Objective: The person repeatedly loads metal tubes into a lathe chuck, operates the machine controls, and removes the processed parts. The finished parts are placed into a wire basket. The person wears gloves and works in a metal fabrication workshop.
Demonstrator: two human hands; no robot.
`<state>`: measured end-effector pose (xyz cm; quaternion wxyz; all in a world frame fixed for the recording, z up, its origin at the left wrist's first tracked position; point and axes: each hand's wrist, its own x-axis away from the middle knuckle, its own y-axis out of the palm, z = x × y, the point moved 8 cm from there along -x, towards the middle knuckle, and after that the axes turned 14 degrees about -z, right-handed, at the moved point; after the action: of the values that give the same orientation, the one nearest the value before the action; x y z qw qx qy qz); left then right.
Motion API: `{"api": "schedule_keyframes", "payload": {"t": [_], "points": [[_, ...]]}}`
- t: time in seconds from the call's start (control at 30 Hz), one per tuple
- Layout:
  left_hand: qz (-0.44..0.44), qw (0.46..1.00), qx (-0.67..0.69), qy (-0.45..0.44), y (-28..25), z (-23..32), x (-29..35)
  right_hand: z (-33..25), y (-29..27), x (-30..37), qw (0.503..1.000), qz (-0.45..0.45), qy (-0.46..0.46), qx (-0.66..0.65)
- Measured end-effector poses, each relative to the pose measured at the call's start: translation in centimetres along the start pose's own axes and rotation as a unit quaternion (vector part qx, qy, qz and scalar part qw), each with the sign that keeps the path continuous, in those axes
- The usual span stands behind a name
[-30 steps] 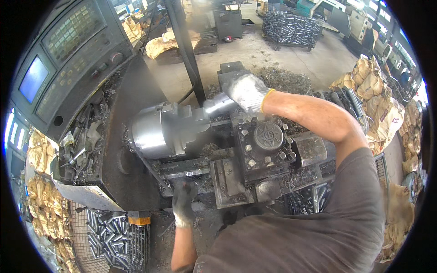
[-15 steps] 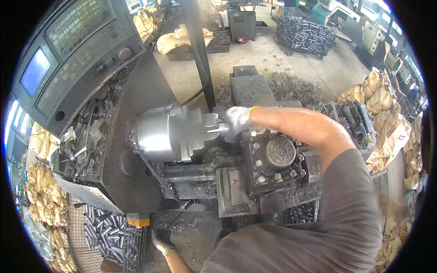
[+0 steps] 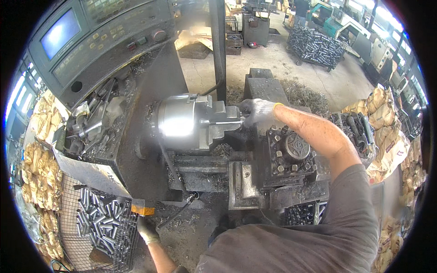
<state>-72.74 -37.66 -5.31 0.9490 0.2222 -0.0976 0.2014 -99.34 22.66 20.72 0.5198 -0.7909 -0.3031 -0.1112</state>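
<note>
My right hand (image 3: pixel 258 111), in a grey-white glove with a yellow cuff, is curled at the open end of the stepped jaws of a shiny lathe chuck (image 3: pixel 180 122). Its palm and fingers hide whatever lies within the grip. To its right stands a dark, square tool turret (image 3: pixel 291 152) with bolts around a round cap. Low on the left, my gloved left hand (image 3: pixel 148 230) is just below an orange-yellow block (image 3: pixel 143 209) and close to the lower end of a slanted metal lever (image 3: pixel 177 213). Its fingers are dark and blurred.
A wire basket (image 3: pixel 68 227) of short metal tubes (image 3: pixel 100 218) stands lower left. Above it, a tray holds loose tools (image 3: pixel 93 123) beneath the control panel (image 3: pixel 107 34). Metal shavings (image 3: pixel 305 95) lie behind the lathe. Brown paper sacks (image 3: pixel 387 136) and a loaded cart (image 3: pixel 315 47) are farther right.
The view has shifted, so the machine sits farther right. My left hand has moved left, toward the orange-yellow block. My right hand remains at the chuck jaws.
</note>
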Motion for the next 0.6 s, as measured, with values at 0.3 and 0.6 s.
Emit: {"api": "schedule_keyframes", "payload": {"t": [0.3,0.6], "points": [[0.152,0.786,-0.518,0.300,8.2,11.3,7.4,-3.4,2.4,19.9,0.930,0.311,-0.070,-0.183],[-0.055,0.544,-0.621,0.561,45.0,27.0,1.8,-3.7,17.6,26.8,0.891,0.299,-0.062,-0.335]]}}
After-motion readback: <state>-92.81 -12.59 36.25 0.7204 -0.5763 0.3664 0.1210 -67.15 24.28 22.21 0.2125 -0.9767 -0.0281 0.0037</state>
